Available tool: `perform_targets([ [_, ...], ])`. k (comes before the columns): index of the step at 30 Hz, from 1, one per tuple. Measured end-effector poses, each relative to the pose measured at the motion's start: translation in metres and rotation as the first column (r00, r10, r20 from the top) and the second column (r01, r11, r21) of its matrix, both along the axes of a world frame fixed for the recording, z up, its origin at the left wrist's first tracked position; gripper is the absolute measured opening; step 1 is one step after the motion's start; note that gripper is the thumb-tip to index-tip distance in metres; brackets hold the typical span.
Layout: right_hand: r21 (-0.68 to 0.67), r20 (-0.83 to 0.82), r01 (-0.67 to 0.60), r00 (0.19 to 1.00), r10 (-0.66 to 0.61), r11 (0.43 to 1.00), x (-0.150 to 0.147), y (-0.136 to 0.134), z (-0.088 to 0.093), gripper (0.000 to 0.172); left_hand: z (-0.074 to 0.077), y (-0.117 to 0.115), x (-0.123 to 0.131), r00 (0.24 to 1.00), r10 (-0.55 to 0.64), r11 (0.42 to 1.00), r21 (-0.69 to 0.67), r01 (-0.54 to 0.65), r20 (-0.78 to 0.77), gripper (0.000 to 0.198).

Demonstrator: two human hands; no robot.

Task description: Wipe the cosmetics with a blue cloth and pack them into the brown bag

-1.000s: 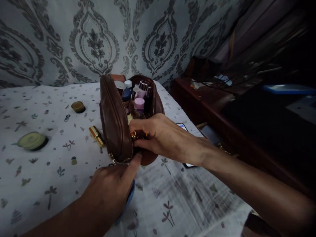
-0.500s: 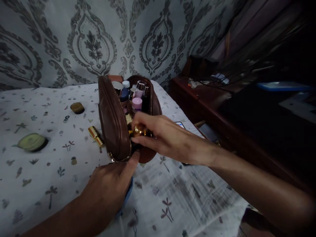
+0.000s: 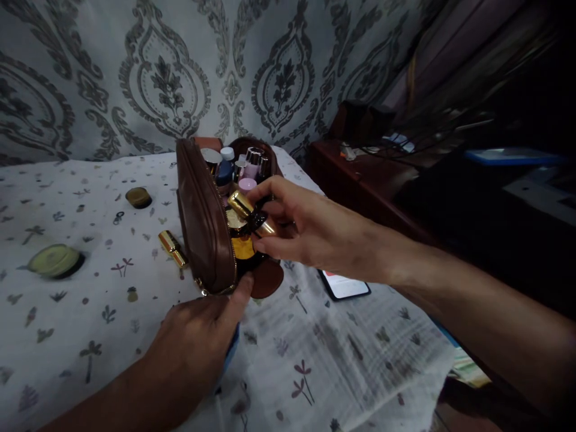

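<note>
An open brown leather pouch [image 3: 202, 222] stands on the patterned bedsheet, packed with several small bottles and tubes [image 3: 234, 168]. My right hand [image 3: 310, 231] pinches a gold and black tube [image 3: 250, 213] just above the pouch's near end. My left hand [image 3: 198, 339] rests on the sheet in front of the pouch, its thumb pressing the pouch's near end by the zip; its other fingers are curled under, out of sight.
A gold lipstick tube [image 3: 172, 247], a small brown round lid [image 3: 138, 197] and a green round compact [image 3: 54, 262] lie left of the pouch. A phone [image 3: 344, 285] lies to the right. A dark wooden table [image 3: 382, 180] stands beyond the bed's edge.
My right hand has come up out of the pouch with the gold and black tube between its fingers. The phone has come into fuller view. My left hand has stayed put.
</note>
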State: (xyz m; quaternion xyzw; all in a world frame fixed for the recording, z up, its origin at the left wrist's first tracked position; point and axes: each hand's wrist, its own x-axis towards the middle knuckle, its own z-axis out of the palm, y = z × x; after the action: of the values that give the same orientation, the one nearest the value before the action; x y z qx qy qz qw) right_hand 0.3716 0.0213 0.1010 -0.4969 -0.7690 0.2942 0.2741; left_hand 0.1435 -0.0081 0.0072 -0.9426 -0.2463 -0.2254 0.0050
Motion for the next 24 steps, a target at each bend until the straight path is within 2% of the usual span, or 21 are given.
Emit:
perform_targets([
  [3,0.067,0.184,0.021,0.982,-0.033,0.998,0.004,-0.007,0.009,0.022,0.001,0.001,0.002,1.0,-0.004,0.999,0.051,0.003,0.019,0.059],
  [5,0.157,0.288,0.004,0.956,-0.05,0.988,0.004,-0.009,0.016,0.016,0.001,0.001,0.003,1.0,-0.003,0.997,0.079,0.002,0.022,0.055],
  [8,0.256,0.373,-0.042,0.926,-0.059,0.966,0.004,-0.008,0.029,0.009,0.0,0.001,0.003,1.0,0.007,0.996,0.091,-0.009,0.021,0.052],
  [10,0.271,0.39,-0.059,0.919,-0.053,0.961,0.005,-0.007,0.036,0.006,-0.001,0.001,0.002,1.0,0.009,0.997,0.07,-0.01,0.012,0.056],
  [13,0.237,0.371,-0.052,0.928,-0.04,0.97,0.006,-0.007,0.039,0.006,-0.005,0.0,-0.002,1.0,0.005,1.0,0.002,-0.005,-0.016,0.063],
  [16,0.173,0.361,-0.071,0.932,0.004,0.982,0.003,-0.009,0.033,0.007,-0.007,-0.001,-0.004,0.999,0.022,0.999,-0.029,-0.023,-0.036,0.066],
  [19,0.069,0.351,-0.127,0.931,0.095,0.99,-0.007,-0.007,0.024,0.006,-0.005,0.0,-0.003,1.0,0.004,1.0,-0.013,-0.004,-0.02,0.061],
  [24,-0.062,0.349,-0.179,0.918,0.189,0.982,-0.023,0.0,0.015,0.014,0.001,0.001,0.001,0.998,0.021,1.0,0.01,-0.021,-0.051,0.049],
])
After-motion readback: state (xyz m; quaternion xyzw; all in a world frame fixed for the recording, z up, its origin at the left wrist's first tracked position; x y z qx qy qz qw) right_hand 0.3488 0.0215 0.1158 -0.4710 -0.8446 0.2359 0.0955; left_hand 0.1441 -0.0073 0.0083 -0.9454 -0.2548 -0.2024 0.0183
